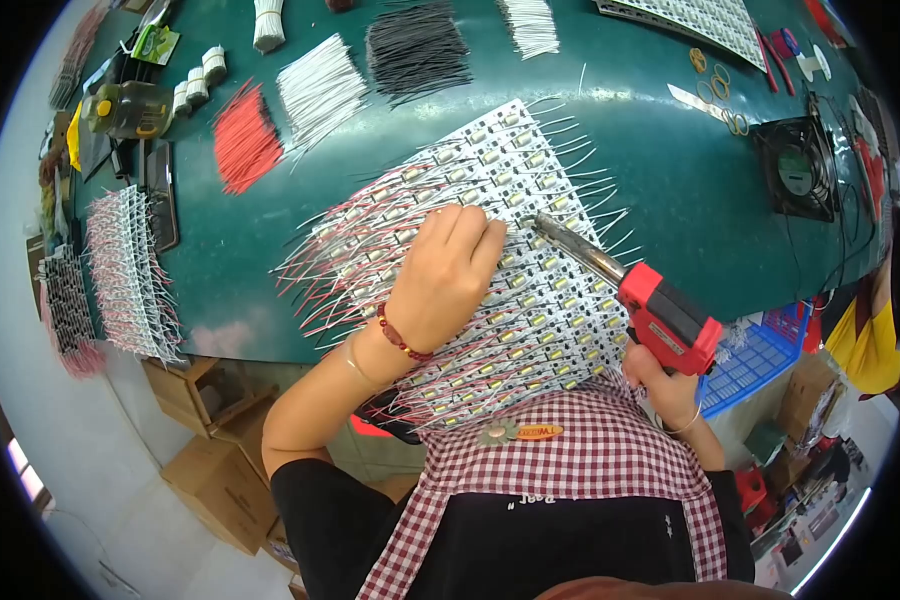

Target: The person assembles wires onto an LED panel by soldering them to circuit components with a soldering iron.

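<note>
A large panel of small white circuit boards (553, 262) lies tilted before me, its near edge against my checked apron. Red and white wires stick out from its left side, and short white ones from its right. My left hand (448, 262) rests over the middle of the panel with its fingers pinched together. Whatever is between those fingertips is hidden. My right hand (662, 385) grips a red and black soldering gun (665, 320) by its handle. The gun's metal barrel reaches left over the boards, its tip close to my left fingertips.
Bundles of red wires (247, 140), white wires (320, 88) and black wires (417, 50) lie across the green table (660, 140). Finished-looking wired panels (130, 270) sit at left. Scissors (715, 88) and a black fan (796, 170) are at right, above a blue basket (755, 360).
</note>
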